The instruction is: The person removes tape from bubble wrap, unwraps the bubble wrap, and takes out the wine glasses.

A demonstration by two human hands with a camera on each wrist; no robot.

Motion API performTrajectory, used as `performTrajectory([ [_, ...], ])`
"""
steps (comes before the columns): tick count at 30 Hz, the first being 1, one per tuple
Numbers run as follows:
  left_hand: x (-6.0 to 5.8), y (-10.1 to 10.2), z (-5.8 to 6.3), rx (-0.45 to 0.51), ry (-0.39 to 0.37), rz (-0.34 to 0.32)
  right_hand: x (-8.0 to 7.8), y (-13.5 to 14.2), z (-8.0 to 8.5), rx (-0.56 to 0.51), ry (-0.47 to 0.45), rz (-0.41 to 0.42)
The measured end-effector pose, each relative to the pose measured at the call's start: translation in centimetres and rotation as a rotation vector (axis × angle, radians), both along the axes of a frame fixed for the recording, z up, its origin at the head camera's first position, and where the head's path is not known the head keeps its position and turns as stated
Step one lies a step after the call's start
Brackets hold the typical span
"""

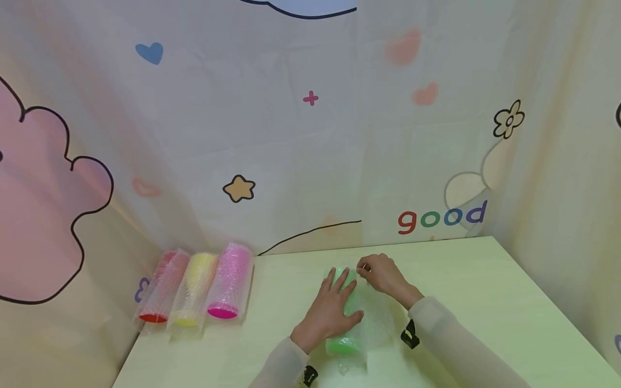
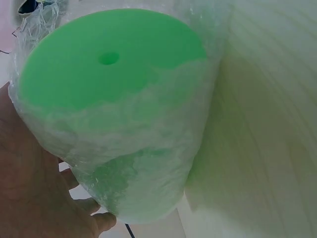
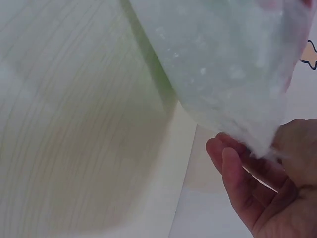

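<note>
Watching remotely, I see the left hand (image 1: 330, 312) spread over the green cylinder (image 2: 119, 104), midway between the bench (image 1: 466, 296) side edges; the right hand (image 1: 385, 274) pinches its bubble wrap (image 1: 378, 320); three wrapped cylinders (image 1: 195, 288) lie far left.

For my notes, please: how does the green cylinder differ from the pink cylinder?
The green cylinder lies under the left hand; no hand touches the pink cylinder. The pink cylinder lies beside a yellow cylinder, the green cylinder apart from it. Both are in clear wrap.
</note>
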State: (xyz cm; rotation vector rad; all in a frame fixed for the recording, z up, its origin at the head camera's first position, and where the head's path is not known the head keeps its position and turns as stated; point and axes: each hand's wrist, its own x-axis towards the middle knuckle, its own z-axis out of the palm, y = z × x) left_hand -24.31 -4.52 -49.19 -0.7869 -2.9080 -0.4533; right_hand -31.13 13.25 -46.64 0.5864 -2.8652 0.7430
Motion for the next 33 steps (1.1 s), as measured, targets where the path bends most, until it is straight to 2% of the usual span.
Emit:
performTrajectory([
  [4,0.0,-0.3,0.1,-0.026,0.013,-0.007,-0.3,0.3,-0.3,0.000,0.008,0.001],
  [17,0.2,-1.1,-0.4,-0.017,0.021,-0.022,-1.1,1.0,-1.2,0.001,0.024,-0.014],
  [33,0.7,-2.0,-0.8,0.034,-0.014,-0.022,-1.1,2.3,-2.3,-0.036,-0.051,-0.077],
])
